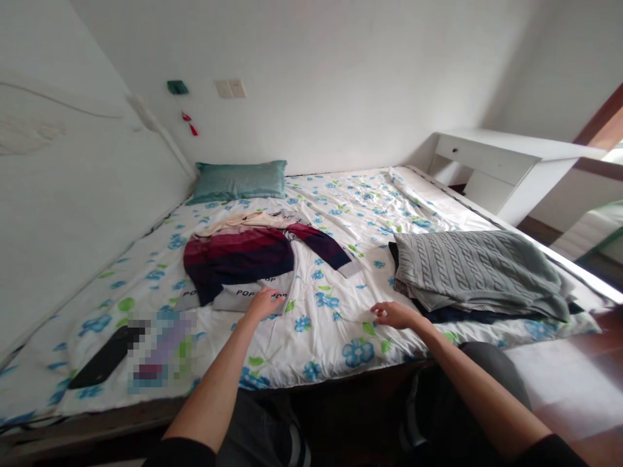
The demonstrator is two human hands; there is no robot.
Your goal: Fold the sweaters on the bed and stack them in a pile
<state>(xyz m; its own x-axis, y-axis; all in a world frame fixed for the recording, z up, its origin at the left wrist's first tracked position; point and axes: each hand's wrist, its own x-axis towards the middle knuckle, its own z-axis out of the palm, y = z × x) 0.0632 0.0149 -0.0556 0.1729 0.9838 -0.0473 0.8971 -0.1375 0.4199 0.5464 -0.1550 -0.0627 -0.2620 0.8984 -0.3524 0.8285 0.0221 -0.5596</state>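
Note:
A knit sweater (pixel 238 253) in cream, dark red, navy and light grey lies spread on the bed, front part with black lettering along its grey hem. One sleeve (pixel 321 246) stretches out to the right. My left hand (pixel 265 303) rests at the grey hem with its fingers apart, not visibly gripping the cloth. My right hand (pixel 395 315) hovers over or lightly touches the floral sheet (pixel 326 337), fingers loosely bent and apart, holding nothing I can see. It is just left of a stack of folded clothes with a grey cable-knit sweater (pixel 479 266) on top.
A green pillow (pixel 241 180) lies at the bed's far end against the wall. At the left front are a black flat object (pixel 104 357) and a pixelated patch (pixel 160 353). A white desk (pixel 501 162) stands beyond the bed's right edge.

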